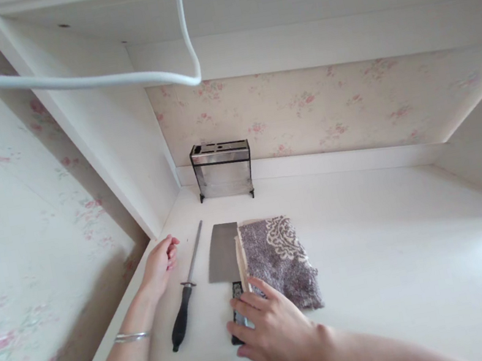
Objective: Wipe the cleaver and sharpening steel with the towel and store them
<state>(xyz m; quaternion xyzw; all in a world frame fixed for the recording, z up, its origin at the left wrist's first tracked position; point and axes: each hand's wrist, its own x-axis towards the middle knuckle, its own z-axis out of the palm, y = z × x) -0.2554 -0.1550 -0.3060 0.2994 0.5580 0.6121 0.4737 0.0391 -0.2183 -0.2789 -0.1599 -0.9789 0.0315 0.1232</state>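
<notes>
A cleaver lies flat on the white counter, its grey blade (pixel 222 252) pointing away and its dark handle (pixel 237 293) toward me. My right hand (pixel 274 327) is over that handle, fingers spread and touching or just above it, partly hiding it. One finger reaches the edge of a folded grey-brown cloth (pixel 273 256) with a cream pattern, which lies beside the blade on its right. My left hand (pixel 161 263) is loosely curled near the counter's left edge, with nothing visible in it. Between it and the cleaver lies a honing steel (pixel 184 318) with a black handle.
At the back of the counter (pixel 382 242) stands a clear-sided knife block (pixel 223 171) with a black frame and slotted metal top. A white cable (pixel 111 79) hangs across the upper left. A cabinet (pixel 238 6) overhangs the counter, and a side panel (pixel 109 123) rises at left.
</notes>
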